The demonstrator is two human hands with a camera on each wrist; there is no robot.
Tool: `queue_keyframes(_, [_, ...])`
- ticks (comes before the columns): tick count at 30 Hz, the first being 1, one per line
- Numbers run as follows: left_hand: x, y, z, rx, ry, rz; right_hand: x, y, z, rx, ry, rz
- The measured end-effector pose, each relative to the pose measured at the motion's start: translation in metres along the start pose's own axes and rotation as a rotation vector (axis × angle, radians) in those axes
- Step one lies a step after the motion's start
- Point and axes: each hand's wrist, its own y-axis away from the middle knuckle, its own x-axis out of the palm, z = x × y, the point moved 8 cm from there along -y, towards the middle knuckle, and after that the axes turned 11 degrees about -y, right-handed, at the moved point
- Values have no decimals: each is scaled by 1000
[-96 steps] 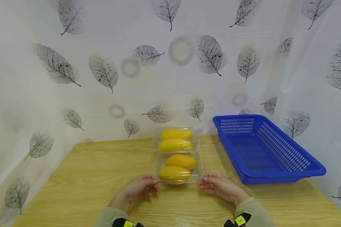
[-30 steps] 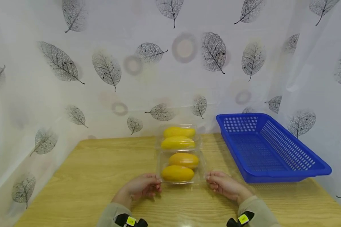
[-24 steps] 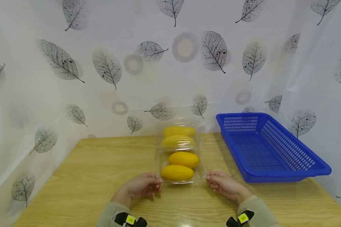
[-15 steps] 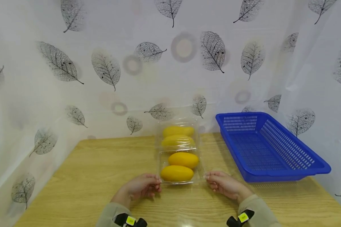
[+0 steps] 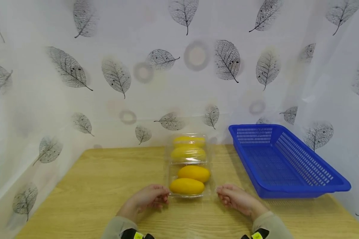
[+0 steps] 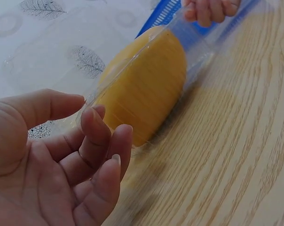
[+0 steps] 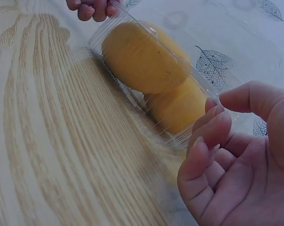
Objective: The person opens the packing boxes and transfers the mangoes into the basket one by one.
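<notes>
A clear plastic clamshell box sits on the table in front of me, its lid raised at the back. Two yellow mangoes lie in its near half. Two more yellow mango shapes show behind the clear plastic; I cannot tell whether they are reflections. My left hand pinches the box's near left corner between thumb and forefinger, its other fingers loosely curled. At the near right corner, my right hand pinches the thin edge likewise. Both wrist views show the clear rim between the fingertips of the left and right hands.
A blue plastic basket with slotted sides stands on the table to the right of the box. Bare wood tabletop lies to the left. A leaf-patterned sheet hangs behind the table.
Since half a second ago the lid's top edge has come slightly lower. Earlier it had risen a little. Both hands stay at the same corners; the head view has shifted slightly.
</notes>
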Motion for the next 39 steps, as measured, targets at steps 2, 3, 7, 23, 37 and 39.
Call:
queue_keyframes(2, [0, 1, -1, 5, -8, -10, -1, 1, -1, 11, 7, -13])
queue_keyframes(3, [0, 1, -1, 9, -12, -8, 0, 1, -1, 12, 11, -13])
queue_keyframes(7, [4, 2, -1, 31, -32, 3, 0, 5, -2, 14, 13, -1])
queue_keyframes(23, [12, 8, 3, 41, -55, 51, -1, 13, -10, 32, 71, 12])
queue_keyframes(37, [3, 8, -9, 38, -63, -20, -1, 14, 29, -105, 425, -192])
queue_keyframes(39, [3, 9, -10, 33, -50, -40, 2, 16, 37, -134, 489, -253])
